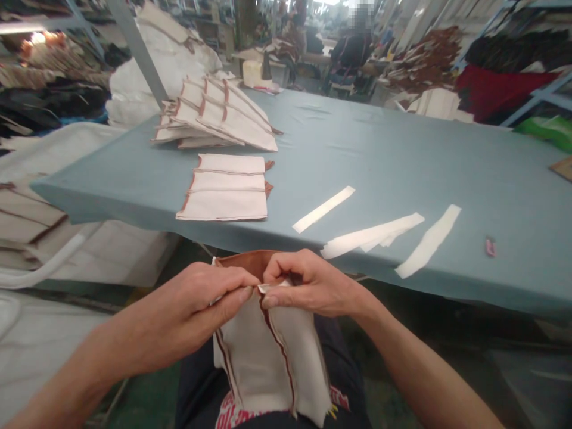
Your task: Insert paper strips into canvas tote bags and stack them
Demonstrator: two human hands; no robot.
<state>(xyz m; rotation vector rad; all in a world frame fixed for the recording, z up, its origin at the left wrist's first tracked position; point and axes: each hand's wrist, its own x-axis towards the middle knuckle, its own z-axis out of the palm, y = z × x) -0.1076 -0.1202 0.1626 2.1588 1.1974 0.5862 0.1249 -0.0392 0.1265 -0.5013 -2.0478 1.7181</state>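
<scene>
A cream sewn panel (pixel 250 351) with dark brown seams and a brown underside hangs over my lap, below the table edge. My left hand (pixel 201 316) pinches its top edge just left of the middle seam. Thumb and bent fingers of my right hand (pixel 308 286) close on the same edge, right beside that seam. A small white end shows between the two hands; whether it is a separate strip I cannot tell. On the table ahead lies another cream panel (pixel 227 196), flat, with brown edges.
The blue-green table (pixel 384 155) carries a stack of cream panels (pixel 218 113) at the back left. Several white strips (pixel 375 232) lie near its front edge, with a small pink object (pixel 490 246) to their right. A white cart (pixel 89 250) stands left; a person (pixel 353 50) sits far behind.
</scene>
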